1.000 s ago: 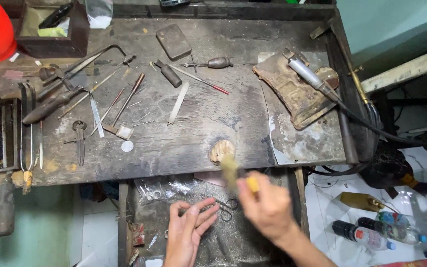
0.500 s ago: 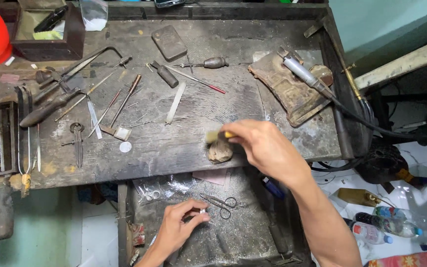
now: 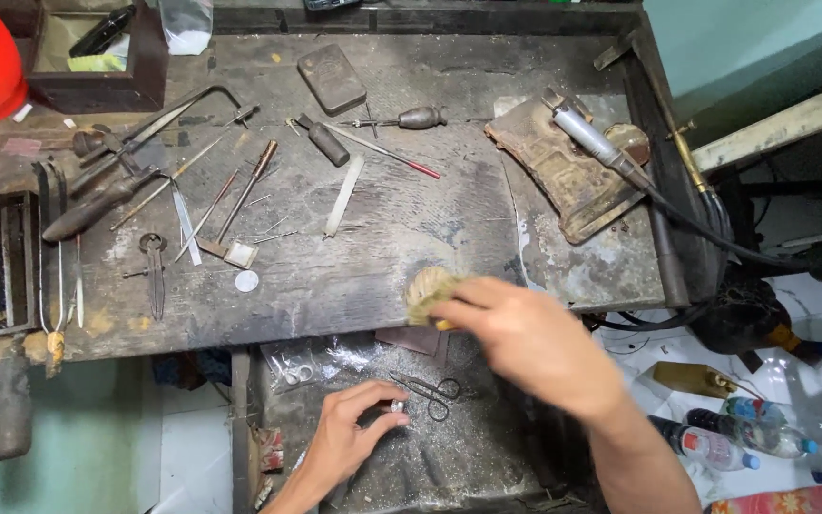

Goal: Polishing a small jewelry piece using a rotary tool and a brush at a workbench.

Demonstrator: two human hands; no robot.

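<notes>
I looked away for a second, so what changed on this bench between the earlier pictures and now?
The right hand carried the small brush up from the lower tray to the bench edge and now holds it there, slightly farther right than half a second ago. The left hand moved from flat and open to pinching a small silver piece on the tray. The scissors and the bench tools stayed put.

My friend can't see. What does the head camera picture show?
A person's right hand holds a small brush at the front edge of a worn, tool-strewn workbench. Their left hand pinches a small silver ring over a lower tray, beside small scissors.
</notes>
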